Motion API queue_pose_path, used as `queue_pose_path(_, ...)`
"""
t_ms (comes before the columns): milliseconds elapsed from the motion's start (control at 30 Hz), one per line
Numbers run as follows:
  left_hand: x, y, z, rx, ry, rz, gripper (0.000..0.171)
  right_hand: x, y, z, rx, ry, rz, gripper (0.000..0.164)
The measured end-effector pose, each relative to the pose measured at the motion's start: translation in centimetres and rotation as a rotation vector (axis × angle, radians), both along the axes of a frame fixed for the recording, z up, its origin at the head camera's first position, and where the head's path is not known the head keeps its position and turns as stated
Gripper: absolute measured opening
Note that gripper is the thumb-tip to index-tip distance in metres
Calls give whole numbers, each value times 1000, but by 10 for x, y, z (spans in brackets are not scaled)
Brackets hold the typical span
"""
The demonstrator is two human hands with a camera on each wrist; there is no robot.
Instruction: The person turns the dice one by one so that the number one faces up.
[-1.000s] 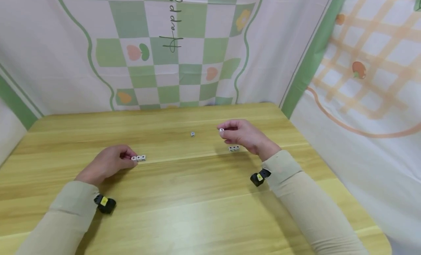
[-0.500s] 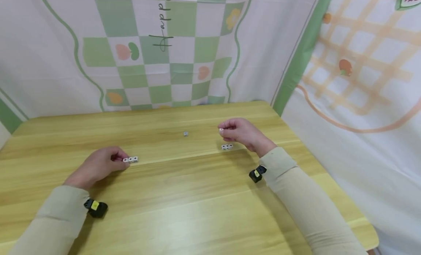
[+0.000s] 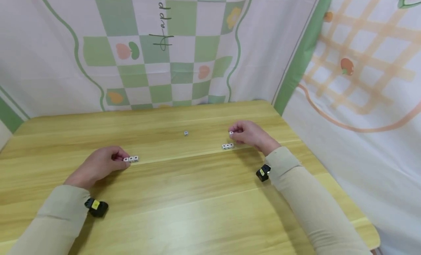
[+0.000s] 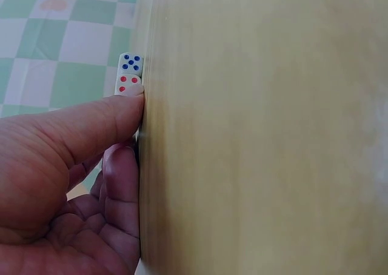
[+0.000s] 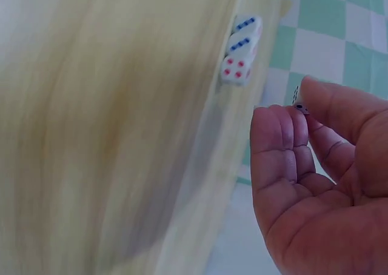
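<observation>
On the wooden table my left hand (image 3: 103, 163) pinches the near end of a short row of white dice (image 3: 131, 159) between thumb and fingers. In the left wrist view, a die with blue pips (image 4: 131, 63) and one with red pips (image 4: 126, 83) stick out past the thumb. My right hand (image 3: 251, 135) holds a single die (image 3: 231, 133) at its fingertips, raised over the table; fingers cover most of it in the right wrist view. Just below that hand lies a second row of three dice (image 3: 227, 146), with blue and red pips facing the right wrist camera.
A lone die (image 3: 186, 133) lies farther back on the table (image 3: 177, 196), between the two hands. Behind the table's far edge hangs a checkered cloth (image 3: 159, 75), and another printed cloth (image 3: 348, 112) hangs along the right side.
The head view has shifted a little. My right hand has moved right with its die, from the left end of the right row to its right end. My left hand stays at its row.
</observation>
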State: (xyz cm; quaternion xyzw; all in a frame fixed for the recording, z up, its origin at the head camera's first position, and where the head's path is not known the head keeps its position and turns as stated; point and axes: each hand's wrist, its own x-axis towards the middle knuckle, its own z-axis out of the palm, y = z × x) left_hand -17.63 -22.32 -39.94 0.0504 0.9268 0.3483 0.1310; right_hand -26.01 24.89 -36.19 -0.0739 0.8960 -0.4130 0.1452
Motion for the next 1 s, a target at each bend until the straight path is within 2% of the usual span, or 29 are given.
queue_pose_path(100, 1, -2, 1, -1, -5, 3, 27, -3, 3, -3, 85, 33, 1, 27)
queue_pose_path(267, 1, -4, 1, 4, -21, 8, 27, -6, 6, -9, 182, 36, 23, 24)
queue_pose_path(633, 0, -7, -2, -6, -17, 1, 30, -4, 11, -14, 244, 31, 98, 22)
queue_pose_path(1000, 1, -6, 0, -9, -13, 4, 30, -2, 8, -13, 262, -25, 145, 17)
